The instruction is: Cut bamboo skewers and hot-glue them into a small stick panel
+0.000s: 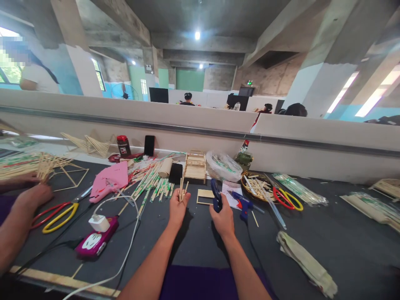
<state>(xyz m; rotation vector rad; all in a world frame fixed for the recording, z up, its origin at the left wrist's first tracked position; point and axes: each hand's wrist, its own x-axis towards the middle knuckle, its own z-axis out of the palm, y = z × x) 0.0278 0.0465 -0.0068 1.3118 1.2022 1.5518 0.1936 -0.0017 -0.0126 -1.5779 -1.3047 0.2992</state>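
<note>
Left hand: the left hand (176, 207) is raised just above the dark table (312, 216), fingers pressed together around a small bunch of thin wooden sticks (182, 190) that stand upright out of the fist.
Right hand: the right hand (223, 217) is just right of the left one, curled tight round the grip of blue-handled cutters (216, 195), whose head points up and away from the wrists.
Flat frame: a small flat frame of sticks (205, 196) lies on the table between the two hands, a little beyond them.
Stick model: a little built-up stick model (195, 165) stands behind the frame, near the partition wall (312, 146).
Glue gun: a blue glue gun (242, 201) lies just right of the right hand, its cord trailing toward the table edge.
Basket: a shallow basket (246, 184) with stick offcuts sits beyond the glue gun; red-and-yellow scissors (286, 198) lie just right of it.
Chopstick pile: loose wrapped chopsticks (149, 183) are strewn left of the left hand.
Power strip: a pink power strip (95, 240) with a white charger lies well left of the left hand.
Neighbour: another person's hand (33, 196) rests on the table far left of the power strip, beside a second pair of scissors (58, 212).
</note>
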